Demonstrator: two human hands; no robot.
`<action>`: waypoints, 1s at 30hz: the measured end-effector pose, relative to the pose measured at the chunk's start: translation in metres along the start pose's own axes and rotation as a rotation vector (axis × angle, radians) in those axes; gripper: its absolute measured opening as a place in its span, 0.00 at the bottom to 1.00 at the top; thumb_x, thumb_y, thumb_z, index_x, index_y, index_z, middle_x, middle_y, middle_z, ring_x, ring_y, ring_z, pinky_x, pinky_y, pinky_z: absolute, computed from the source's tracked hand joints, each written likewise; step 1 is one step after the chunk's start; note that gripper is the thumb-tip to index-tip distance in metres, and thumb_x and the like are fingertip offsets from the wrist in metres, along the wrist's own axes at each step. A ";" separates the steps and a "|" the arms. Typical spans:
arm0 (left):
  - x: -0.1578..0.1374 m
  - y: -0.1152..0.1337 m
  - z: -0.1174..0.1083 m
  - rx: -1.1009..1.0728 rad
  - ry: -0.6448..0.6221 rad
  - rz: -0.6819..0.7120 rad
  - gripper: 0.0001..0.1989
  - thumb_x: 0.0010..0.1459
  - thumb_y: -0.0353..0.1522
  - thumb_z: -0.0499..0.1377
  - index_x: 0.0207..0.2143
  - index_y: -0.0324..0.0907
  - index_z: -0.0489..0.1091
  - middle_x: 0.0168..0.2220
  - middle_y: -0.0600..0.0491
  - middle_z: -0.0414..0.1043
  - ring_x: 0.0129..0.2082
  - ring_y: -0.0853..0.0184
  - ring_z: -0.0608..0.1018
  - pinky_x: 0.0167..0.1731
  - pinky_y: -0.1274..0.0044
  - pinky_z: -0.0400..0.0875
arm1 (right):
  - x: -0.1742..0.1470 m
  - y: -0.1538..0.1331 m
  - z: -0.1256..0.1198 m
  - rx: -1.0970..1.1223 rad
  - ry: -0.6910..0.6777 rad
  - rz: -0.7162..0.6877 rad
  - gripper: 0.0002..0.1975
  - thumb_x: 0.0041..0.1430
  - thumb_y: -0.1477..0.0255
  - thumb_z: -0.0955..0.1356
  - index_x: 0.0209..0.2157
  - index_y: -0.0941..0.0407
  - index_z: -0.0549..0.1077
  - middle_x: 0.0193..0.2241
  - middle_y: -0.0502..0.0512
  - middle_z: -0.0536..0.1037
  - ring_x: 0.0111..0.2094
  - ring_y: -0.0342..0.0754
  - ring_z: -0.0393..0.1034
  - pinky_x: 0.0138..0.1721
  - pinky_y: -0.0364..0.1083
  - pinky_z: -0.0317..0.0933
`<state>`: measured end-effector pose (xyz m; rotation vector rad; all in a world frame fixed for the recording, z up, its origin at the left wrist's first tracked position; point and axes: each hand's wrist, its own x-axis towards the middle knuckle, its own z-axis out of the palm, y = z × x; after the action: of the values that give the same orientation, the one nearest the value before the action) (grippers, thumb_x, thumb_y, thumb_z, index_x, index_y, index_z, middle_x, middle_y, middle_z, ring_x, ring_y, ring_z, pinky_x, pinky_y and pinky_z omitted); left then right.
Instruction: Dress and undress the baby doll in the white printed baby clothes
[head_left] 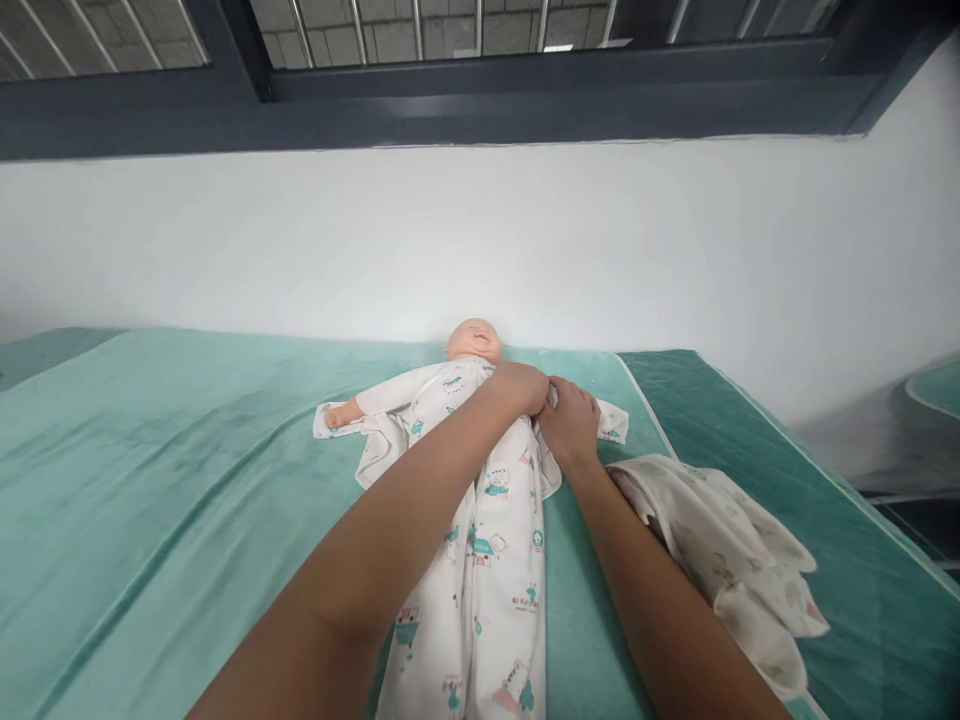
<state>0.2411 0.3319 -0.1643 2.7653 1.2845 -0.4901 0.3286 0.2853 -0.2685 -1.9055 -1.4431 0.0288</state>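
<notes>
A baby doll (474, 340) lies on its back with its head toward the wall. It is dressed in white printed baby clothes (499, 485), with long legs stretching toward me. Its arm on the left reaches out over an open garment sleeve (321, 421). At the doll's shoulder on the right, my left hand (526, 388) is closed with curled fingers on the white cloth. Beside it, nearly touching, my right hand (571, 418) grips the sleeve, whose printed end (614, 423) sticks out past my knuckles. The doll's arm on this side is hidden.
A crumpled white cloth garment (720, 540) lies to the right of my right forearm. The bed has a light and dark green cover (187, 480). A white wall (420, 240) stands behind the doll, below a dark-framed window (480, 105) with bars.
</notes>
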 end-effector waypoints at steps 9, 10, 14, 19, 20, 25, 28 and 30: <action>0.024 0.001 0.008 0.057 0.007 -0.040 0.14 0.57 0.30 0.59 0.45 0.44 0.77 0.50 0.43 0.77 0.52 0.54 0.76 0.53 0.62 0.67 | 0.001 0.001 -0.008 0.001 -0.026 -0.020 0.19 0.61 0.74 0.59 0.50 0.54 0.73 0.47 0.61 0.79 0.49 0.56 0.70 0.51 0.52 0.56; 0.022 -0.002 0.005 0.061 0.012 -0.040 0.15 0.56 0.29 0.59 0.46 0.44 0.77 0.50 0.43 0.77 0.52 0.53 0.76 0.52 0.62 0.67 | 0.001 0.002 -0.009 0.010 -0.020 0.003 0.20 0.61 0.75 0.59 0.51 0.54 0.73 0.48 0.61 0.78 0.49 0.56 0.70 0.51 0.52 0.56; 0.012 -0.015 -0.002 0.081 0.011 -0.049 0.19 0.51 0.25 0.61 0.46 0.43 0.76 0.48 0.42 0.78 0.50 0.51 0.78 0.48 0.63 0.70 | 0.001 0.005 -0.010 0.078 0.001 0.115 0.23 0.59 0.75 0.58 0.53 0.54 0.73 0.50 0.60 0.77 0.49 0.57 0.71 0.49 0.53 0.59; 0.009 -0.011 0.004 0.097 -0.003 -0.005 0.15 0.53 0.26 0.60 0.44 0.42 0.76 0.46 0.43 0.78 0.48 0.53 0.78 0.48 0.65 0.70 | 0.001 0.006 -0.006 0.142 -0.035 0.155 0.23 0.59 0.73 0.58 0.51 0.53 0.74 0.47 0.58 0.79 0.47 0.56 0.71 0.46 0.51 0.60; 0.010 -0.007 0.007 0.099 -0.006 0.018 0.14 0.53 0.27 0.60 0.43 0.43 0.76 0.45 0.44 0.79 0.48 0.54 0.78 0.49 0.65 0.69 | 0.002 0.007 -0.005 0.133 -0.037 0.144 0.22 0.59 0.73 0.58 0.51 0.53 0.74 0.46 0.58 0.79 0.46 0.56 0.71 0.46 0.51 0.59; 0.017 0.002 0.016 0.129 0.010 0.100 0.14 0.53 0.27 0.61 0.44 0.43 0.75 0.46 0.44 0.79 0.49 0.56 0.78 0.51 0.66 0.67 | 0.002 0.008 -0.004 0.127 -0.037 0.119 0.22 0.59 0.72 0.58 0.51 0.52 0.74 0.47 0.58 0.79 0.46 0.56 0.72 0.47 0.52 0.60; 0.016 -0.002 0.012 0.156 0.037 0.106 0.15 0.54 0.25 0.60 0.45 0.42 0.75 0.46 0.43 0.78 0.48 0.55 0.78 0.48 0.66 0.68 | 0.003 0.014 -0.004 0.190 -0.010 0.127 0.23 0.56 0.74 0.57 0.49 0.53 0.75 0.48 0.58 0.79 0.46 0.56 0.71 0.48 0.52 0.61; 0.013 -0.006 0.007 0.177 0.056 0.099 0.15 0.55 0.24 0.59 0.45 0.42 0.74 0.47 0.43 0.78 0.48 0.55 0.78 0.47 0.67 0.68 | 0.003 0.019 -0.002 0.264 0.027 0.125 0.23 0.54 0.75 0.57 0.47 0.54 0.76 0.47 0.58 0.79 0.47 0.55 0.71 0.49 0.52 0.61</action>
<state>0.2421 0.3442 -0.1739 2.9909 1.1609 -0.5479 0.3464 0.2848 -0.2770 -1.7676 -1.2336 0.2402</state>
